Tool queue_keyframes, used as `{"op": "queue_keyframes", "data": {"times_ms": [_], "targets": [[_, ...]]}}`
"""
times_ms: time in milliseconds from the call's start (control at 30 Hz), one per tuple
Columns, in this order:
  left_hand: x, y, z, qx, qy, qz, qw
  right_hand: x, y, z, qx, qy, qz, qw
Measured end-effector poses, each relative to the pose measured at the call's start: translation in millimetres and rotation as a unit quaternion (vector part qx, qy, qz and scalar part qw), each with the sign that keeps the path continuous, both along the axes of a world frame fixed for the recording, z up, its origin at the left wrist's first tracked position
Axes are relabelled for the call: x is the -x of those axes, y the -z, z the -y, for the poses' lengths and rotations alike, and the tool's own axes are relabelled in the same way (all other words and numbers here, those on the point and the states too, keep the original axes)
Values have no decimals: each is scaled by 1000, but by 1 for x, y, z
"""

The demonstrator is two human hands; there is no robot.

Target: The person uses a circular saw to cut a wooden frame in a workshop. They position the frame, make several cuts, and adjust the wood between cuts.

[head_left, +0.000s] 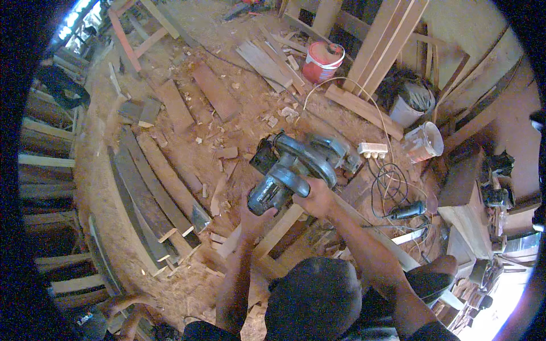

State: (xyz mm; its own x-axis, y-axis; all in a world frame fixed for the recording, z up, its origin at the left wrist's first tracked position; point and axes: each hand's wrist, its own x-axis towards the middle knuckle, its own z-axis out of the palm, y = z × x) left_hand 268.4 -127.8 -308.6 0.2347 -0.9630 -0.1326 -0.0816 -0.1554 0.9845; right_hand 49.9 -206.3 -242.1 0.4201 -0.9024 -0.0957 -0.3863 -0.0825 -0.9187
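A teal and black handheld circular saw [287, 165] is held up before me, above the work area in the middle. Around its rounded motor housing the thumb and fingers of my left hand [256, 219] are closed. My right hand [318, 199] grips the saw's rear handle. Below the saw lie pale wooden boards [281, 230]. Whether the saw touches a board I cannot tell, and its blade is hidden.
Long planks [162, 182] lie on the sawdust floor at left. A red-and-white bucket [323, 63], a white bucket [422, 142], a white power strip [372, 149], loose cables [392, 179] and another teal power tool [407, 210] lie beyond and right. Another person's arm [128, 301] shows lower left.
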Motion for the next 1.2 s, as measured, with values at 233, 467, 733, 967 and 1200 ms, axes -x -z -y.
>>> {"op": "queue_keyframes", "data": {"times_ms": [233, 467, 733, 967, 1200], "targets": [[0, 2, 3, 36, 6, -35, 999, 4, 16, -1, 28, 7, -56, 998], [-3, 16, -3, -25, 6, -37, 999, 6, 45, -4, 164, 27, -108, 980], [-3, 22, -3, 28, 15, 79, 996, 3, 38, -2, 84, 30, -58, 994], [-6, 20, -4, 17, 4, 97, 995, -2, 27, 0, 55, 13, 5, 998], [-1, 28, -7, 39, -13, 53, 998, -2, 30, -3, 44, 27, -1, 999]]}}
